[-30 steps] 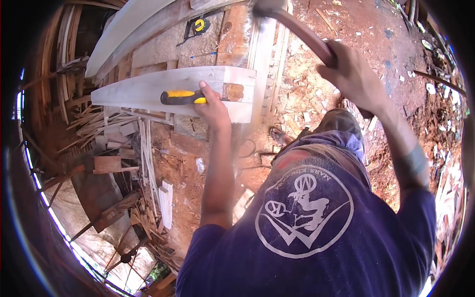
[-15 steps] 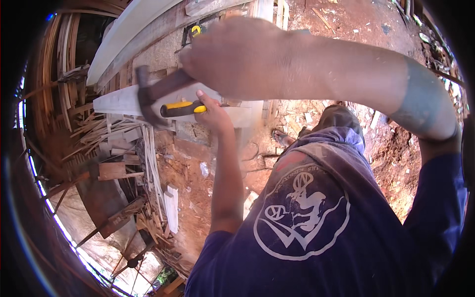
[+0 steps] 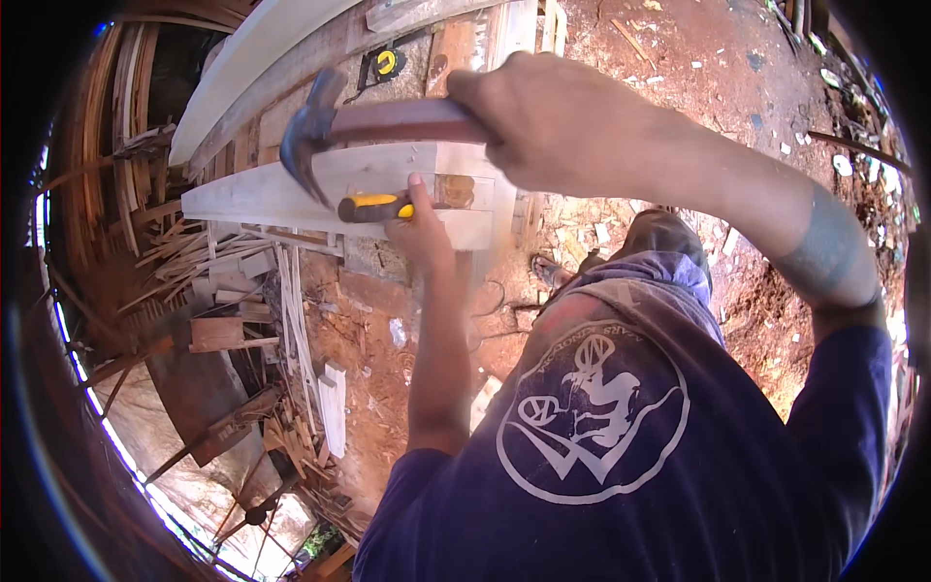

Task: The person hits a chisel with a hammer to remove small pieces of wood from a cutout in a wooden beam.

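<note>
A chisel [image 3: 373,207] with a yellow and black handle is gripped in my left hand [image 3: 424,236], its blade pointing right. It lies over a pale wooden board [image 3: 262,197], beside a shallow brownish cut recess [image 3: 456,191]. My right hand [image 3: 548,121] is closed round the wooden handle of a claw hammer [image 3: 398,122]. The dark hammer head is slightly blurred and hangs above the board, just left of the chisel handle's end, apart from it as far as I can see. The chisel's tip is hard to make out.
Beyond the board, a yellow and black tape measure [image 3: 388,63] rests on the work surface near long planks [image 3: 262,58]. Scrap wood [image 3: 223,333] and thin strips are piled at the left. Wood chips litter the reddish dirt floor [image 3: 698,58] at the right.
My right hand has moved right, and the hammer head has risen away from near the chisel's handle. My left hand and the chisel have shifted slightly right. The tape measure is now more fully visible.
</note>
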`<state>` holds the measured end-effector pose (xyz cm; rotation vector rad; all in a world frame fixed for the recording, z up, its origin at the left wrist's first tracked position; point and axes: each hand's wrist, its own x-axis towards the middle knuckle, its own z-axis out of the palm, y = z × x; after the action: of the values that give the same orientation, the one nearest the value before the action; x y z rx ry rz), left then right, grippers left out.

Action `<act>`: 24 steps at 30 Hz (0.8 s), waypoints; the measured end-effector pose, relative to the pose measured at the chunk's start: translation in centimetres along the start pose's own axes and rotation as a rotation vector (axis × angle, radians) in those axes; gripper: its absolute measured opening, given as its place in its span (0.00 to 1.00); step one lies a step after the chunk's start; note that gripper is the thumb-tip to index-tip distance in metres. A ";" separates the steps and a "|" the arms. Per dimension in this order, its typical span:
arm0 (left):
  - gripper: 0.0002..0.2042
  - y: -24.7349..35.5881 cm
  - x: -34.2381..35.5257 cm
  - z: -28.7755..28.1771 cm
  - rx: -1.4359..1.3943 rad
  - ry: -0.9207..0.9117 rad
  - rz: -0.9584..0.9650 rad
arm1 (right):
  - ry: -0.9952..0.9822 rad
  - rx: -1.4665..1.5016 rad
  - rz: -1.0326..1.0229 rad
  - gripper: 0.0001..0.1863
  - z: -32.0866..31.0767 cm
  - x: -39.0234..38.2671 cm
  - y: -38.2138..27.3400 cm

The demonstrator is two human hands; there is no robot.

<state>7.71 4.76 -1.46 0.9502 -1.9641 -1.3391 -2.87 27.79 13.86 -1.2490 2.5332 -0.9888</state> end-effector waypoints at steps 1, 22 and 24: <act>0.10 0.4 0.7 -0.5 -0.007 0.007 0.002 | 0.000 -0.006 -0.008 0.12 -0.2 -0.3 0.3; 0.13 1.7 1.9 -4.5 -0.755 -0.053 0.008 | 0.130 0.250 0.404 0.19 -0.7 -3.4 1.7; 0.14 4.5 2.0 -2.8 -0.521 -0.015 0.035 | 0.108 0.272 0.406 0.19 -0.9 -3.1 1.4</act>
<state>7.68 2.80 3.85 0.6493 -1.5109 -1.7199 -2.17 31.15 13.27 -0.5926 2.4750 -1.2644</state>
